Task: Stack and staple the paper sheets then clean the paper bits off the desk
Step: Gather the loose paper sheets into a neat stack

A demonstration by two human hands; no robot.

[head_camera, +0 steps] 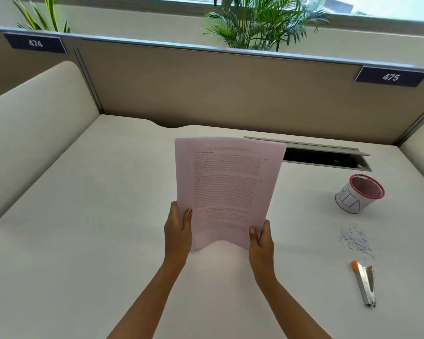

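Pink paper sheets (pixel 228 192): held up over the middle of the desk (pixel 83 241), standing tall, printed side facing this way, bottom edge bent up in a curve.
Left hand (pixel 178 231): gripping the bottom left corner of the sheets, thumb on the front, fingers curled round the back.
Right hand (pixel 261 241): gripping the bottom right corner the same way, thumb on the front.
Paper bits (pixel 356 239): a small heap on the desk, off to the right, well apart from the sheets.
Stapler (pixel 365 283): silver with orange ends, lying flat on the desk, near the bits, on the near side of them.
Bin (pixel 359 193): little red mesh cup with a white wrap marked "BIN", standing on the desk just past the bits.
Slot (pixel 328 157): open hatch in the desk, behind the sheets and to the right.
Wall (pixel 206 89): tan, at the back of the desk, with number signs 474 (pixel 36 43) and 475 (pixel 391 77).
Plants (pixel 262 23): green and leafy, behind the wall.
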